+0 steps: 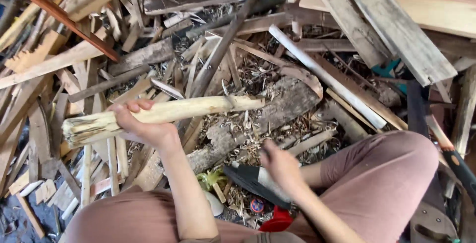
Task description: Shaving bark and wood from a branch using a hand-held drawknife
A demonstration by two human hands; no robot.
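Head view: right hand (280, 166) blurred, its blade (253, 179) indistinct

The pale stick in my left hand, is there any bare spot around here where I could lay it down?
Little bare room. The left hand holds the pale stick over the bark log, which is strewn with shavings. The only patch free of boards is the shavings-covered ground between that log and the right knee. Everywhere else scrap boards overlap.

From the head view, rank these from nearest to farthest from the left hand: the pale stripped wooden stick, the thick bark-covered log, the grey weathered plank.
1. Pale stripped wooden stick: gripped in the left hand.
2. Thick bark-covered log: just right, beneath the stick.
3. Grey weathered plank: far upper right.
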